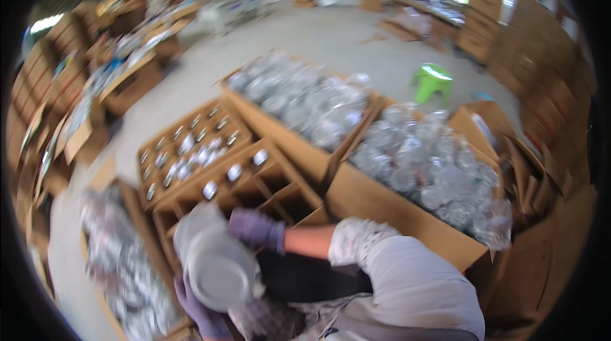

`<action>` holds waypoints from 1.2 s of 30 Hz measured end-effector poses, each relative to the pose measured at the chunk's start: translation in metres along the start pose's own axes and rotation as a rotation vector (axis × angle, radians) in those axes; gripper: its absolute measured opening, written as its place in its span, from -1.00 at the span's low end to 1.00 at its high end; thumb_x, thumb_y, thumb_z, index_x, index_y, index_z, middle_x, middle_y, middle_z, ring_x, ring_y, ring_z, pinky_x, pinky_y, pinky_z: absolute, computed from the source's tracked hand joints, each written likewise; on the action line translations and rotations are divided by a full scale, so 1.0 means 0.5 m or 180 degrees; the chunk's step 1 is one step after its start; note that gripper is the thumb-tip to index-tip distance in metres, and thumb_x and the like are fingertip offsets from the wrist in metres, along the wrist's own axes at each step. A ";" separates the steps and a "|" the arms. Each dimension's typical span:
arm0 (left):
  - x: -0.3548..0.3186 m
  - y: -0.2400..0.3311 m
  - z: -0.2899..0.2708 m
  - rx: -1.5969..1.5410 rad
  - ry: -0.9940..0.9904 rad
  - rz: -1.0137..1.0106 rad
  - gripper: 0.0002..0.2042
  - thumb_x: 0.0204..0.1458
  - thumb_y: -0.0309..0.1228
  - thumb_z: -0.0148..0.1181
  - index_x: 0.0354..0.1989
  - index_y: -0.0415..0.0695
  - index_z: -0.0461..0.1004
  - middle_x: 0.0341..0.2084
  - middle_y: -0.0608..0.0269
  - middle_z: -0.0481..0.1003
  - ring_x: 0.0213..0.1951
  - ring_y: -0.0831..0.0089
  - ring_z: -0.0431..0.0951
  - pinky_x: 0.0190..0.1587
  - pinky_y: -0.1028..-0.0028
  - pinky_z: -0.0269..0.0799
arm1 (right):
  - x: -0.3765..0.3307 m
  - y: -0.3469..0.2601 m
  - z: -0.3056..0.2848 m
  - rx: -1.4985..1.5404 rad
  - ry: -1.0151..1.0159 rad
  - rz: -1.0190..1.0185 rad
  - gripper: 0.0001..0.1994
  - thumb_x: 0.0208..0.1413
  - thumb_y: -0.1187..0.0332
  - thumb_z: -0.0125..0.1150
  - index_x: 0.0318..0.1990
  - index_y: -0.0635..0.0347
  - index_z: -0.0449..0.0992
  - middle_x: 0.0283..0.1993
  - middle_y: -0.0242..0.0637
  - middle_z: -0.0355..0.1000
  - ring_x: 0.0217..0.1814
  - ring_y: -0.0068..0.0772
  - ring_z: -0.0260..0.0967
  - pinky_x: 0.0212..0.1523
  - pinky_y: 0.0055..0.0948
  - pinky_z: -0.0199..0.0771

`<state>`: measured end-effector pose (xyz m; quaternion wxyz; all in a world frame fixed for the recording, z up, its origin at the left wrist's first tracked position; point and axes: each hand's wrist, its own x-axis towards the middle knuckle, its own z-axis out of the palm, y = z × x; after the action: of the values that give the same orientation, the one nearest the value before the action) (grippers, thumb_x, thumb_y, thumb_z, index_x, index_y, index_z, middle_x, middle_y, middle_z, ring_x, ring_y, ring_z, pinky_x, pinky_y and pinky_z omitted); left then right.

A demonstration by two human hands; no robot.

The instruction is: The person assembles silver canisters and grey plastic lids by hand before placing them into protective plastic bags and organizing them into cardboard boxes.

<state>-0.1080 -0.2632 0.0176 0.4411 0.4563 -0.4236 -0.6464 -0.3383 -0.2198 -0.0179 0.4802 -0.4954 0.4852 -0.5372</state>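
Head view: left grip [200, 311] widely cups pale container [221, 272]; right grip [258, 229] beside it.

The right hand [254, 229], purple-gloved, reaches leftward, its forearm [309, 240] partly bare; the purple-gloved left hand [202, 312] sits nearer and further left, partly hidden.

No lettering, number, label or sign can be read on anything in view
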 end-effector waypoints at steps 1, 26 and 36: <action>0.007 0.040 0.006 0.0037 -0.0046 0.0123 -0.77 0.20 -0.33 0.06 -0.05 -0.16 0.40 -0.16 0.17 0.44 -0.13 0.34 0.43 -0.08 0.32 0.38 | 0.028 -0.023 -0.032 -0.0347 0.0074 -0.0185 -0.84 0.18 0.34 0.13 -0.36 0.23 0.40 -0.39 -0.29 0.34 -0.32 -0.46 0.29 -0.31 -0.43 0.37; -0.367 0.090 0.132 0.0731 -0.0002 0.2823 -0.79 0.15 -0.30 0.11 -0.40 -0.19 0.36 -0.61 0.09 0.39 -0.47 0.09 0.48 -0.37 0.27 0.37 | -0.019 0.141 -0.130 -0.2133 0.0250 -0.0699 -0.27 0.02 0.35 0.24 0.34 0.21 0.04 0.34 -0.13 0.10 0.35 -0.12 0.08 0.35 -0.20 0.04; -0.604 0.130 -0.368 0.1820 0.2630 0.4107 -0.72 0.13 -0.31 0.12 -0.07 -0.22 0.44 -0.26 0.11 0.50 -0.14 0.24 0.50 -0.01 0.29 0.38 | 0.027 -0.167 0.354 -0.0144 -0.1596 -0.0694 -0.43 0.12 0.34 0.16 0.27 0.18 0.16 0.25 -0.19 0.20 0.25 -0.17 0.20 0.26 -0.24 0.18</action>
<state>0.1399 -0.0171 0.1034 0.7135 0.4190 -0.5546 0.0880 -0.1651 -0.2358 0.0729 0.5134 -0.6728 0.3069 -0.4353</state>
